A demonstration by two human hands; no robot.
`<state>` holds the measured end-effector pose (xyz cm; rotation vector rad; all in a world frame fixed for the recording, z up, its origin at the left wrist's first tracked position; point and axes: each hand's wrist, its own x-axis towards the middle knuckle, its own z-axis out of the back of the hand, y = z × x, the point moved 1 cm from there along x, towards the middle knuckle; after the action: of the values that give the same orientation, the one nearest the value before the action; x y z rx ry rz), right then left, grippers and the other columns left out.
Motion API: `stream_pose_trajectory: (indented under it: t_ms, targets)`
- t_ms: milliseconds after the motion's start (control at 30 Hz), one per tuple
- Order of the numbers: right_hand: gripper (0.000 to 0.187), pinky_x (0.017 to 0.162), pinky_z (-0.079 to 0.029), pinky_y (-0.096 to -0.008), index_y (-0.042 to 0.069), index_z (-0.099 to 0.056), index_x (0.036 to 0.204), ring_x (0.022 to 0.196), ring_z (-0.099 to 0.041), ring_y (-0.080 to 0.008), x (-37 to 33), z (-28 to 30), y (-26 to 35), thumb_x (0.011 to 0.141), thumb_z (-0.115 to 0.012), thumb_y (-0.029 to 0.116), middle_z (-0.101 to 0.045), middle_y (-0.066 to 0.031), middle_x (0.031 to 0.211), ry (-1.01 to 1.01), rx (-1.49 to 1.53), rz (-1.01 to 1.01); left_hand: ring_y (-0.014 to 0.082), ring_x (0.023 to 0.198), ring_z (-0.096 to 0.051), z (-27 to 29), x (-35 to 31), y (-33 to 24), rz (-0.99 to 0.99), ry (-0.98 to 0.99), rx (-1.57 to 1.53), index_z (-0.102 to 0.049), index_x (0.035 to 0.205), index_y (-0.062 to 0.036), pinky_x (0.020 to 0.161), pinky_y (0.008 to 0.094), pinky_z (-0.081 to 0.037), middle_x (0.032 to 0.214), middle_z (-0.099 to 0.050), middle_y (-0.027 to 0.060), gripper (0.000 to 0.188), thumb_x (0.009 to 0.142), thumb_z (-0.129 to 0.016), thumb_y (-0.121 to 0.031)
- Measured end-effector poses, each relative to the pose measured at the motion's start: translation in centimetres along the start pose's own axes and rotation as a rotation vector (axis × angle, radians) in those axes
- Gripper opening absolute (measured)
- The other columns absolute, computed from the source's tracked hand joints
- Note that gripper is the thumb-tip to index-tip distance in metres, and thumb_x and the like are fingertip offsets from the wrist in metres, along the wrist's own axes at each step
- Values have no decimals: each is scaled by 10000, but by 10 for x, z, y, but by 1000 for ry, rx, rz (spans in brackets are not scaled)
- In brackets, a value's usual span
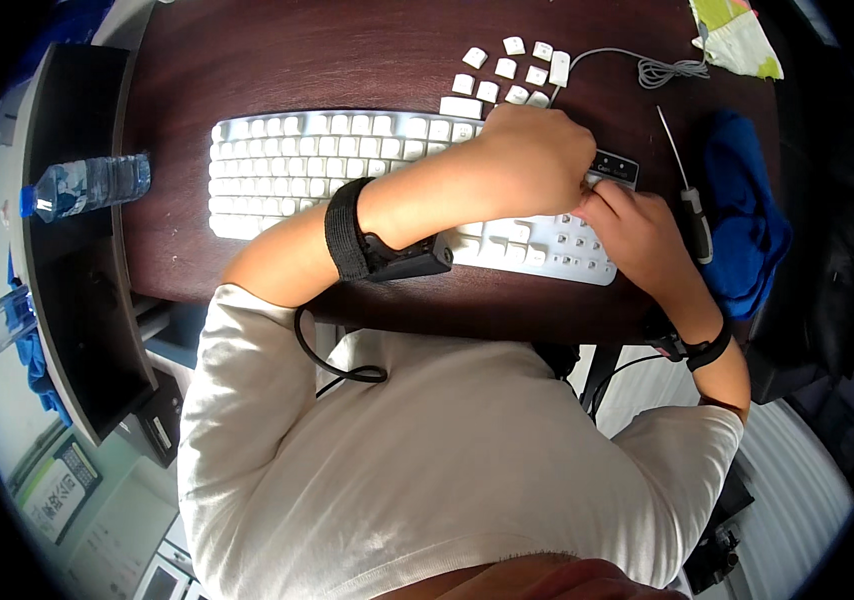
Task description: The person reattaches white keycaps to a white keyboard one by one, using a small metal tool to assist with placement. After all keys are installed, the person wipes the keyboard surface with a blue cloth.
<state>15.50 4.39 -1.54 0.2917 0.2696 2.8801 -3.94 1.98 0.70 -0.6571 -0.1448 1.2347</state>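
White keyboard (402, 150) lies flat on a dark brown desk (297, 60) | keys (287, 187) seated across left and middle, bare switches (579, 243) exposed toward right end | loose white keycaps (506, 69) scattered beyond its far edge

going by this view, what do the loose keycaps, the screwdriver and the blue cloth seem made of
Loose keycaps: probably plastic, going by their smooth, white, moulded look.
Screwdriver: the thin, pale shaft looks like metal; the thicker handle is likely plastic.
Blue cloth: matte fabric with soft folds; the fibre can't be told.
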Motion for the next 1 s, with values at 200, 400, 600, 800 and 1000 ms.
stream_pose_trajectory:
  t_ms: [200,400,600,800,1000]
  targets:
    - [180,570,-511,-297,81,-663,1003,707,-636,-175,-2,-3,-1,866,-708,189,-563,-31,886,-63,-30,-30,292,846,-679,0,-1,3,-11,6,-27,-741,842,-64,723,393,-530,814,-709,111,191,813,-710,-251]
    - [194,572,-503,-296,91,-660,999,710,-629,-160,-3,-2,1,865,-724,217,-561,-23,893,-77,-38,-47,274,893,-657,-2,-4,6,-33,-50,-56,-727,840,-70,755,383,-518,823,-705,100,183,813,-735,-251]
    - [144,563,-503,-298,95,-650,966,689,-624,-163,1,3,3,870,-703,187,-526,-35,855,-37,-69,-56,303,853,-671,-4,-8,2,-34,-127,-28,-725,824,-69,733,408,-527,797,-699,105,162,823,-724,-231]
    - [100,569,-520,-311,87,-636,939,688,-632,-185,3,2,8,845,-658,111,-518,-54,831,-14,-104,-55,329,826,-688,-16,-12,3,-101,-189,-4,-732,812,-71,712,426,-547,811,-705,124,136,847,-688,-195]
    - [114,595,-537,-329,65,-641,960,742,-658,-215,4,2,15,847,-640,82,-565,-65,876,-19,-48,-126,325,873,-709,-8,-6,-10,-29,-16,45,-745,839,-63,730,426,-559,883,-722,160,98,821,-654,-94]
